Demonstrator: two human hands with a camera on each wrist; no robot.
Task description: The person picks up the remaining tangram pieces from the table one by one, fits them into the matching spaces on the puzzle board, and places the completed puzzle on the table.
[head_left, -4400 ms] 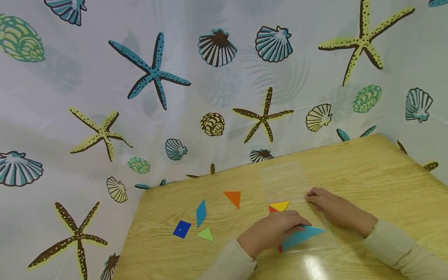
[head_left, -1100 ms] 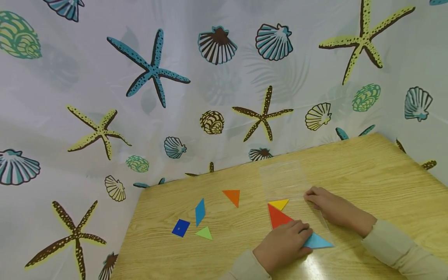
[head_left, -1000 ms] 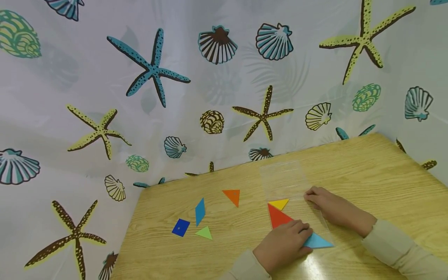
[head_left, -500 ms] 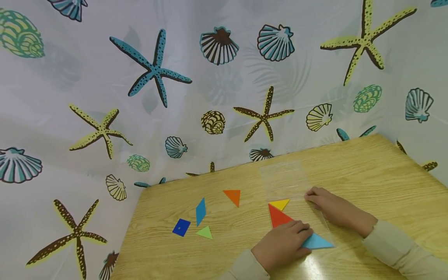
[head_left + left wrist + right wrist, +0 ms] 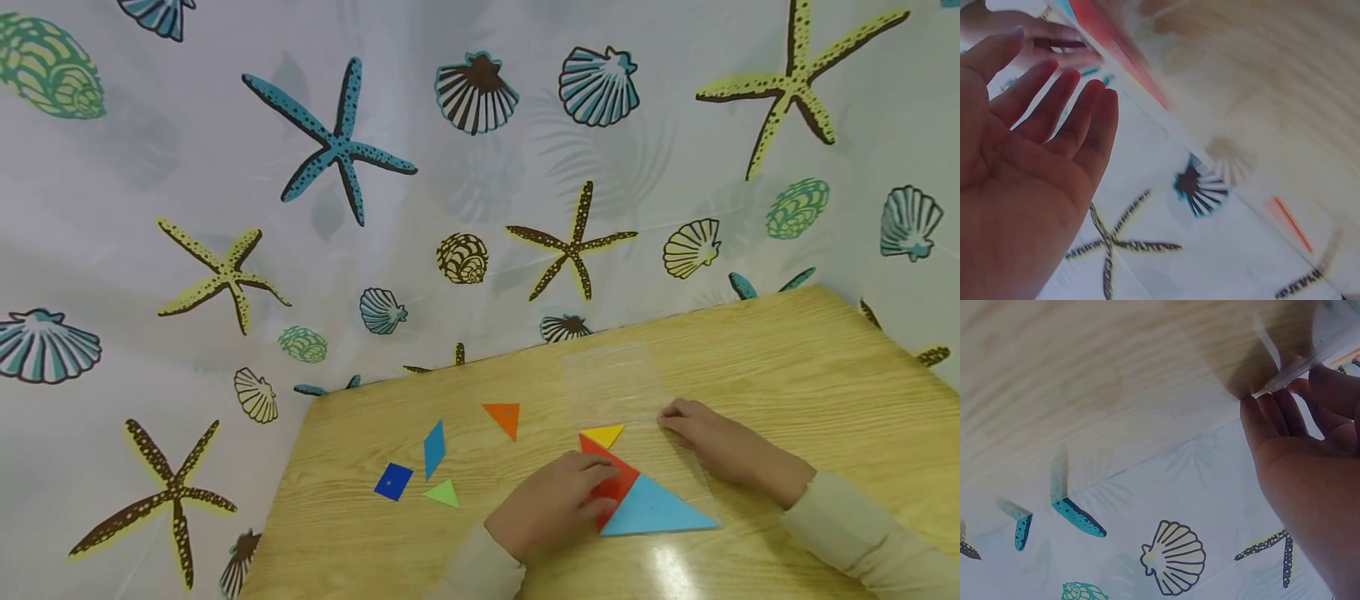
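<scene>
My left hand (image 5: 551,504) hovers at the red triangle (image 5: 627,475), its loosely bent fingers overlapping that tangram piece in the head view. In the left wrist view its palm (image 5: 1029,169) faces the camera, with nothing in it. The light blue triangle (image 5: 660,511) lies against the red one in the near part of a clear plastic case (image 5: 671,461). A small yellow triangle (image 5: 603,435) sits at the red piece's far corner. My right hand (image 5: 723,442) pinches the case's right edge; the right wrist view shows its fingertips (image 5: 1249,406) at the clear plastic.
Left of the case lie an orange triangle (image 5: 506,419), a blue parallelogram (image 5: 434,450), a dark blue square (image 5: 393,482) and a light green triangle (image 5: 444,493). The case's clear far panel (image 5: 611,387) lies flat on the wooden table (image 5: 780,367). A printed curtain (image 5: 495,183) hangs behind.
The light blue triangle, earlier in my left hand, came down beside the red one, and the hand pressed there. Now that hand has moved off it to the left. My right hand stays put.
</scene>
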